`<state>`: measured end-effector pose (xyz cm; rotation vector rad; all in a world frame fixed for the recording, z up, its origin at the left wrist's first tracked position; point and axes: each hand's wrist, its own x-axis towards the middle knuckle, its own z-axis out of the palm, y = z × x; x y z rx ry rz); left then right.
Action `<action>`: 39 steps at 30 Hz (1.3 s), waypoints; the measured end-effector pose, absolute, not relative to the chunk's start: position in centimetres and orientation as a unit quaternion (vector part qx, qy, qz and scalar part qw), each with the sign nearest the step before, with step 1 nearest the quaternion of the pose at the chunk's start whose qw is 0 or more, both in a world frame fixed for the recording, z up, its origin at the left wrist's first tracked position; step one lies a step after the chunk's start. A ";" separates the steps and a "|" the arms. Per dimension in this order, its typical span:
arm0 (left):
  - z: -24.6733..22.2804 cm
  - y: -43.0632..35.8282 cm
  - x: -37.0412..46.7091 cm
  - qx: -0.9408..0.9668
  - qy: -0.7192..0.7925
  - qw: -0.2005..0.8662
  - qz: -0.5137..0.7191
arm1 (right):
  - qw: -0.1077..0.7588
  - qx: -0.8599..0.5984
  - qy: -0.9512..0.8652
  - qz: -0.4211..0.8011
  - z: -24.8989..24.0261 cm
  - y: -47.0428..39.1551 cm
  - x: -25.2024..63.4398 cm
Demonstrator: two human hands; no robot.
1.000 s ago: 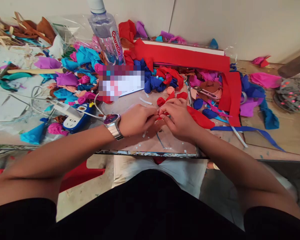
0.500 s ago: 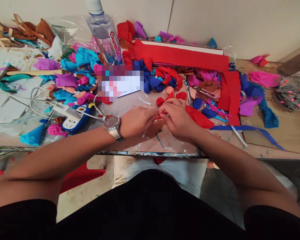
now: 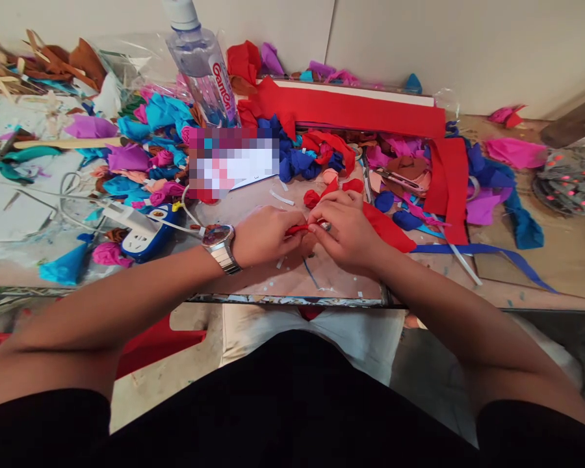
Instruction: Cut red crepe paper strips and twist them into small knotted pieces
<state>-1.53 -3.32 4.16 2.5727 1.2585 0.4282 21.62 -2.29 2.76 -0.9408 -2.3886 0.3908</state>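
Between my two hands runs a narrow twisted red strip (image 3: 299,228). My left hand (image 3: 268,235), with a watch (image 3: 219,242) on its wrist, has its fingers wrapped round the strip's left part. The thumb and fingers of my right hand (image 3: 344,229) pinch its right part, where a small pale tip shows. Just beyond my fingers lie rolled red pieces (image 3: 312,198). A larger red cloth (image 3: 387,227) lies beside my right hand, partly hidden by it.
A water bottle (image 3: 202,71) stands at the back left, near a phone (image 3: 256,163). A blue power socket (image 3: 149,237) with cables lies left of my hands. Long red cloth (image 3: 361,110) and a blue strip (image 3: 497,250) lie behind and to the right.
My hands have moved slightly apart at the fingertips, and more of the twisted red strip shows between them. Other things look the same.
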 end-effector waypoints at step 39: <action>4.7 -2.0 -2.3 0.853 0.370 0.304 0.210 | 0.257 -0.362 -0.882 0.160 2.7 -1.9 21.8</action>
